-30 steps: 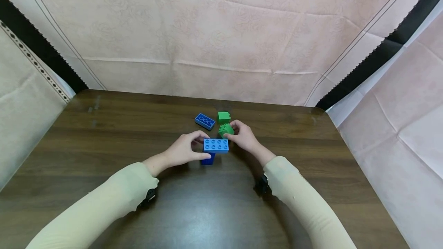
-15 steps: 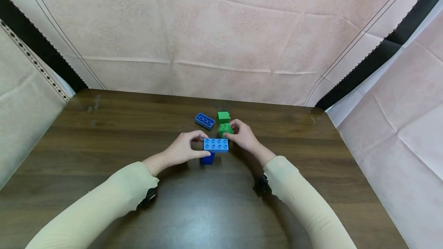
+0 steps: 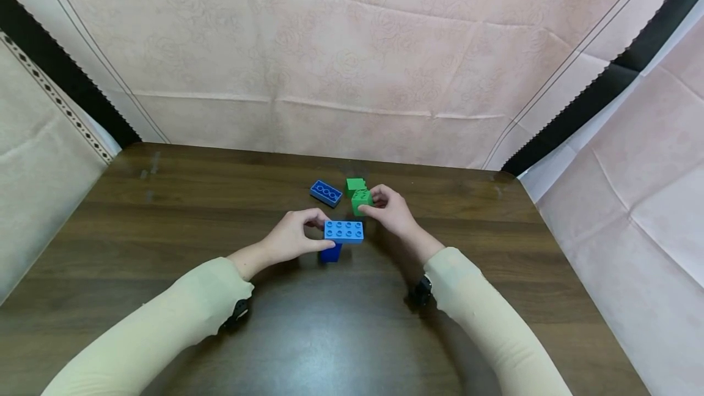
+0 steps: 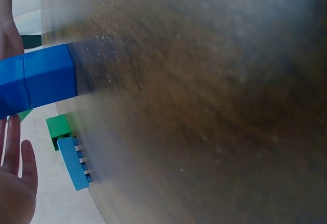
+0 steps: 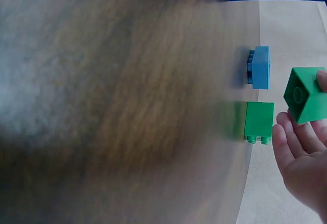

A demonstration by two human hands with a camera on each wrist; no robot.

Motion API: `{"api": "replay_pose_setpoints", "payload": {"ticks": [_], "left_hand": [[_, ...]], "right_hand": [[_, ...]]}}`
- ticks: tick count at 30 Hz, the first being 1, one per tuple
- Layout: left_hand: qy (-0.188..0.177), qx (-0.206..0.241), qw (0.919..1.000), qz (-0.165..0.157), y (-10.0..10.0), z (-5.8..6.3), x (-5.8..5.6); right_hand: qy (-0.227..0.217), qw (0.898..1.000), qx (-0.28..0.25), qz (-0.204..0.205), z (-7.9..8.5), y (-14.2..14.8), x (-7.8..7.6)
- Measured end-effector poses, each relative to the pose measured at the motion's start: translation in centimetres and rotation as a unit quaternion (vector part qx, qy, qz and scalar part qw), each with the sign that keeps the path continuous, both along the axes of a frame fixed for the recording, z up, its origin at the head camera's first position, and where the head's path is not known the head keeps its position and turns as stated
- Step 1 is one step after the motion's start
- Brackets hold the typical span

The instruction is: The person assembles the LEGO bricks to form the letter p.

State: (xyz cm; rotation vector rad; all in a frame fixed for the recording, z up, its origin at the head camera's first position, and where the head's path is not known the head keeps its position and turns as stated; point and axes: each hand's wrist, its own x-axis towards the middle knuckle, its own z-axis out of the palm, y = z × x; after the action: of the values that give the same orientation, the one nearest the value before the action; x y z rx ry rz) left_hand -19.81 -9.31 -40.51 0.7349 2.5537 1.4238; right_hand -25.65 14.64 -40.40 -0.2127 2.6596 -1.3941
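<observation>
In the head view my left hand [image 3: 286, 238] grips a blue building brick [image 3: 343, 231] at its left end, thumb on the near side and fingers behind. This brick sits on top of another, darker blue brick [image 3: 330, 253] that stands on the table. In the left wrist view the lower blue brick [image 4: 49, 75] meets the upper one along a seam. My right hand [image 3: 393, 212] pinches a green brick [image 3: 361, 202], held up off the table, just behind and right of the blue stack. Its hollow underside shows in the right wrist view, where the green brick [image 5: 309, 91] is tilted.
A second green brick [image 3: 354, 186] stands on the wooden table [image 3: 220, 200] beyond the right hand. To its left lies a loose blue brick [image 3: 326, 193], studs facing sideways. Pale cloth [image 3: 330, 66] hangs behind the table's far edge.
My right hand has raised the green brick slightly, moved it a little right and away, and turned it. The left hand and blue stack stay still.
</observation>
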Motion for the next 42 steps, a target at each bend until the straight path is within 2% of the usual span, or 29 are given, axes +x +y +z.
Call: {"api": "replay_pose_setpoints", "payload": {"ticks": [11,19,33,42], "left_hand": [[0.008,-0.001,1.0,0.0,0.0,0.1,0.0],[-0.008,0.006,0.9999,-0.003,0.1,0.1,0.0],[-0.015,0.012,0.9998,-0.005,0.0,0.1,0.0],[-0.021,0.016,0.9996,-0.01,0.0,0.2,0.0]], "right_hand": [[0.021,0.999,-0.045,-0.008,0.6,0.0,0.2],[0.018,0.998,-0.058,-0.001,1.2,0.0,0.5],[0.041,0.996,-0.071,0.035,2.6,0.0,1.1],[0.058,0.993,-0.072,0.072,4.3,-0.7,2.6]]}}
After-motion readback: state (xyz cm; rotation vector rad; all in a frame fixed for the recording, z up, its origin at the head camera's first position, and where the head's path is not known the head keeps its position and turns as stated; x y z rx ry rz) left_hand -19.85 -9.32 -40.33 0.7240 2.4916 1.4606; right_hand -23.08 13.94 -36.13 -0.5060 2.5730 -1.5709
